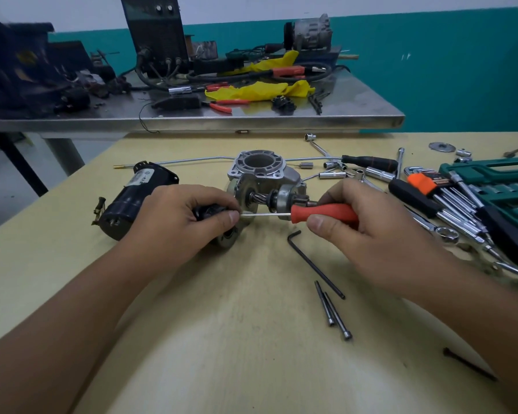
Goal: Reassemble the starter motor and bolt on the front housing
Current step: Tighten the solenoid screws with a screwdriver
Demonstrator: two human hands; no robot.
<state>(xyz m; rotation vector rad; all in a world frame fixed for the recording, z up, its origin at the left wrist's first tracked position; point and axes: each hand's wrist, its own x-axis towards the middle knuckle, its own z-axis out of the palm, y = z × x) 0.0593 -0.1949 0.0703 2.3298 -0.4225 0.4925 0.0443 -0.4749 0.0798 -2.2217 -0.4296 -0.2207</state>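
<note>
Head view: on a tan bench, the left hand pinches a dark starter motor part beside the aluminium front housing. The right hand grips a red-handled screwdriver, its tip at the left fingers.

On my head view I see the left hand gripping the black starter motor on the wooden table while the right hand holds a red-handled screwdriver, its shaft reaching level toward the left fingertips, the silver front housing just behind.
</note>
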